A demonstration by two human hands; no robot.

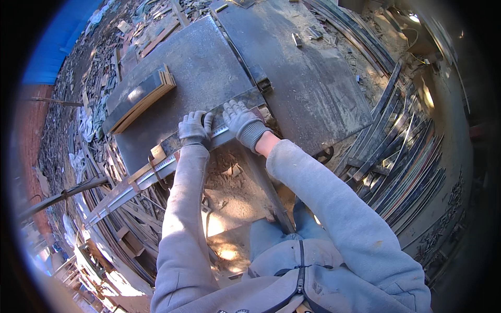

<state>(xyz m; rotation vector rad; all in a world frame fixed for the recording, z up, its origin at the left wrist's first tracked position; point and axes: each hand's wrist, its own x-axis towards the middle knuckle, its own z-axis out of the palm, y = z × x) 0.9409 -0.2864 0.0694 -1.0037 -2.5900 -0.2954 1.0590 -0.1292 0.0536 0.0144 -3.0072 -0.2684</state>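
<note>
Both my hands wear grey knit gloves and rest near the close edge of a dark metal saw table (pixel 198 52). My left hand (pixel 194 127) lies on a narrow dark board (pixel 216 110), its fingers stretched forward and the thumb apart. Just to the right, my right hand (pixel 241 121) lies over the same board with its fingers extended. A metal rail with a measuring scale (pixel 151 173) runs below both hands, along the board's near side. Beyond my right hand, a small dark block (pixel 262 82) sits at the slot that crosses the table. The board's underside is hidden.
A stack of dark-faced plywood pieces (pixel 140 99) lies on the table's left part. Long strips (pixel 402 161) are piled to the right. Offcuts (pixel 99 68) cover the ground at left. Sawdust (pixel 235 190) lies below the rail. Small scraps (pixel 314 33) sit on the table's far right.
</note>
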